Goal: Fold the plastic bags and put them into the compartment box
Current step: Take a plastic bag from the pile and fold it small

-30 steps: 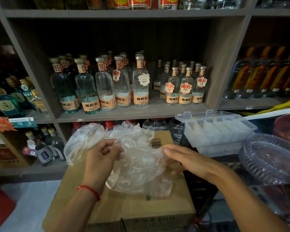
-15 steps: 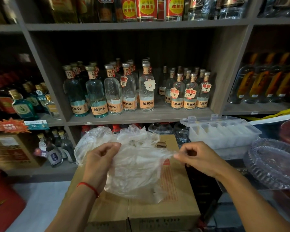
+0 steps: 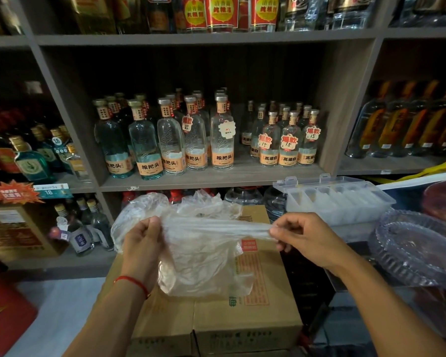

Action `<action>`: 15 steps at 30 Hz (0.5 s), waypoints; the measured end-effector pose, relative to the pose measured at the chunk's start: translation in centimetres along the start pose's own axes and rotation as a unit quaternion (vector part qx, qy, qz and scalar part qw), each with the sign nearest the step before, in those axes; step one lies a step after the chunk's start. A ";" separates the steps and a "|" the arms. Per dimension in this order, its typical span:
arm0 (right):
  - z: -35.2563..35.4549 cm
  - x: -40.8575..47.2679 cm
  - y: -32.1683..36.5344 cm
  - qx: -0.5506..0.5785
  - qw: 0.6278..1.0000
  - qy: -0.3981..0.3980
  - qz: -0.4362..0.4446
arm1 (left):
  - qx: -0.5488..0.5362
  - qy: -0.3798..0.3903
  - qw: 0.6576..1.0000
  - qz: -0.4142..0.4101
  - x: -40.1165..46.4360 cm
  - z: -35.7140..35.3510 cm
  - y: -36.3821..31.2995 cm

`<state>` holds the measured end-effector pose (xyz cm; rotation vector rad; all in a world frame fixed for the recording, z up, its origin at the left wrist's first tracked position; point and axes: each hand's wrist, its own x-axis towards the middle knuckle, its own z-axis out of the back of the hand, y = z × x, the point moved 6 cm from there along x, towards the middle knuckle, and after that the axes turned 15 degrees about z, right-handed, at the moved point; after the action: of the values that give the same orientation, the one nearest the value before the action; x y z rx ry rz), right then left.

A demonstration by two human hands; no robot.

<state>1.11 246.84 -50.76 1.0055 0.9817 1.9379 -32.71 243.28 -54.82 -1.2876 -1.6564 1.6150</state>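
I hold a crinkled clear plastic bag [image 3: 201, 256] in the air above a brown cardboard carton [image 3: 245, 323]. My left hand [image 3: 142, 243] grips its left side, fingers curled round the film. My right hand [image 3: 301, 235] pinches a stretched strip of it. The clear plastic compartment box [image 3: 337, 199], lid open, sits well apart at the right, near a ribbed transparent plastic tray [image 3: 417, 248].

Beyond the right hand [image 3: 304, 237], open air leads to the open translucent plastic compartment box [image 3: 339, 202]. Stacked clear ridged plastic trays [image 3: 420, 251] crowd its right; a brown cardboard carton [image 3: 245, 313] blocks below both hands.
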 end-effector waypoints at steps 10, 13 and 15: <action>0.7 0.1 0.0 -0.030 0.999 -0.022 0.005 | -0.020 0.082 0.995 0.050 -0.5 -1.1 0.7; 1.1 0.0 -0.2 -0.018 0.999 -0.031 -0.013 | -0.067 0.037 0.996 0.055 -0.2 -0.2 0.4; 1.4 0.0 -0.3 -0.005 0.998 -0.046 -0.033 | -0.074 0.028 0.996 0.050 0.0 0.2 0.3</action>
<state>2.43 247.36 -50.49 1.0342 0.9401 1.8240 -32.86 243.15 -55.11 -1.4966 -1.7291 1.5211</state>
